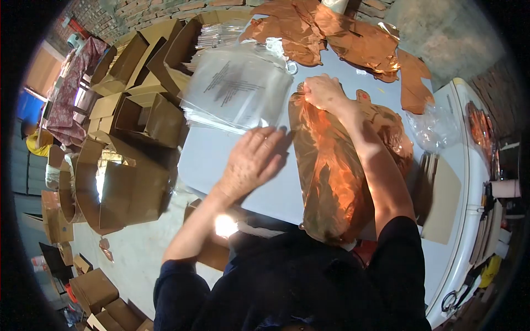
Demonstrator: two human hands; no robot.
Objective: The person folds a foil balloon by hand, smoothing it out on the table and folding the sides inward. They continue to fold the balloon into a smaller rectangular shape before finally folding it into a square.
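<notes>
A shiny copper foil balloon (331, 171) lies flat on the pale grey table (210, 154), running from the table's middle toward my body. My right hand (323, 91) is closed on the balloon's far end. My left hand (251, 163) hovers flat over the bare table with fingers spread, its fingertips near the edge of a stack of clear printed plastic bags (237, 88). It holds nothing.
More copper foil balloons (342, 33) are piled at the table's far end. Open cardboard boxes (132, 182) crowd the floor on the left. Crumpled clear plastic (436, 127) and flat cardboard sheets (441, 198) lie at the right. A white appliance edge (475, 165) carries small items.
</notes>
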